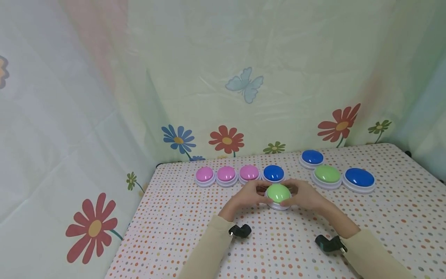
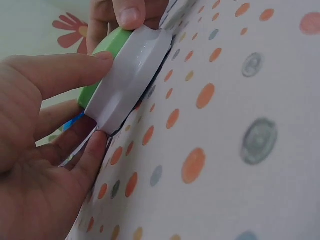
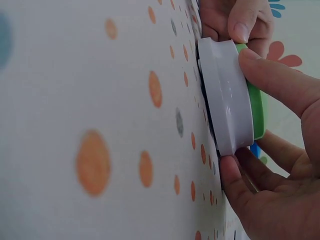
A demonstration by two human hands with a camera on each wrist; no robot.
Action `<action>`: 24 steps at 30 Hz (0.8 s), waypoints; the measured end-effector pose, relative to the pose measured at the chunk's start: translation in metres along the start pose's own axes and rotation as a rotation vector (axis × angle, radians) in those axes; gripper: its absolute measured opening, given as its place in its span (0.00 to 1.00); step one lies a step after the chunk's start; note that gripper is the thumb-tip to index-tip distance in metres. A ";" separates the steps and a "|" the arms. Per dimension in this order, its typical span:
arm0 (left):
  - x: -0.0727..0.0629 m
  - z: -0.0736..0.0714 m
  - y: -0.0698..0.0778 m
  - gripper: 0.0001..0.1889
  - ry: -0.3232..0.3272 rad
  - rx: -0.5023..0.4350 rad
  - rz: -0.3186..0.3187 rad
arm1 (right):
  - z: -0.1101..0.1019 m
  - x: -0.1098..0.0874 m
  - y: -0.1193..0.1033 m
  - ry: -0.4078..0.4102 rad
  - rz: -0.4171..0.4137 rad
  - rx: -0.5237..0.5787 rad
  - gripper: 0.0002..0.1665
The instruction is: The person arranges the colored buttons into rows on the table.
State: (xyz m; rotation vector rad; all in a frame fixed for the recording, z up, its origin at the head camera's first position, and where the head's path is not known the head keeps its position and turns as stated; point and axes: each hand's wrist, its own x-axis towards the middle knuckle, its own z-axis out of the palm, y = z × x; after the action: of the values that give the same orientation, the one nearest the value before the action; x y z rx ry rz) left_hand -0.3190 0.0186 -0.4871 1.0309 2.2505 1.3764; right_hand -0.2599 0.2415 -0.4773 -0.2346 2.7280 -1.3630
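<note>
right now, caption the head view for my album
Left hand and right hand hold a green-domed push button in front of a blue-domed one.

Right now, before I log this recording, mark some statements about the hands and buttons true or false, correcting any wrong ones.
1. The left hand and right hand both grip the front green button. True.
2. Four pink buttons stand in the row. False: there are three pink buttons.
3. Further right, another green button has two blue buttons near it. True.
4. The gripped button lies dome-down. False: its green dome faces up.
</note>
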 end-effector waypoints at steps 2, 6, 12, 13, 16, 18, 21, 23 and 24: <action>0.000 0.001 -0.002 0.27 0.012 -0.014 0.001 | 0.000 0.000 0.001 -0.003 0.002 -0.001 0.48; 0.000 0.002 -0.004 0.28 0.031 -0.014 0.001 | -0.002 -0.001 0.000 -0.003 -0.014 -0.012 0.48; -0.001 0.000 0.000 0.28 0.030 -0.002 -0.003 | -0.002 0.000 -0.003 0.008 -0.023 -0.025 0.48; -0.001 0.000 0.000 0.28 0.028 -0.002 -0.002 | -0.002 -0.001 -0.003 0.007 -0.023 -0.023 0.48; -0.001 0.000 -0.002 0.28 0.029 -0.005 -0.002 | -0.001 -0.002 -0.004 0.003 -0.027 -0.018 0.47; -0.001 0.001 -0.003 0.28 0.030 -0.002 -0.009 | 0.000 -0.002 -0.003 0.000 -0.030 -0.010 0.47; -0.001 0.002 -0.004 0.28 0.027 -0.002 -0.022 | 0.000 -0.003 -0.003 -0.001 -0.023 -0.011 0.47; -0.002 0.001 -0.004 0.28 0.022 0.002 -0.030 | 0.001 -0.003 -0.003 -0.001 -0.021 -0.013 0.47; -0.002 0.000 -0.003 0.28 0.022 0.002 -0.034 | 0.002 -0.003 -0.004 0.000 -0.022 -0.015 0.47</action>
State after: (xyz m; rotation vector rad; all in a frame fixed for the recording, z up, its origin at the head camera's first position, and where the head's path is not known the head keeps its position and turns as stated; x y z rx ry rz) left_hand -0.3188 0.0164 -0.4900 0.9783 2.2748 1.3787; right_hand -0.2566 0.2383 -0.4750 -0.2656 2.7448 -1.3487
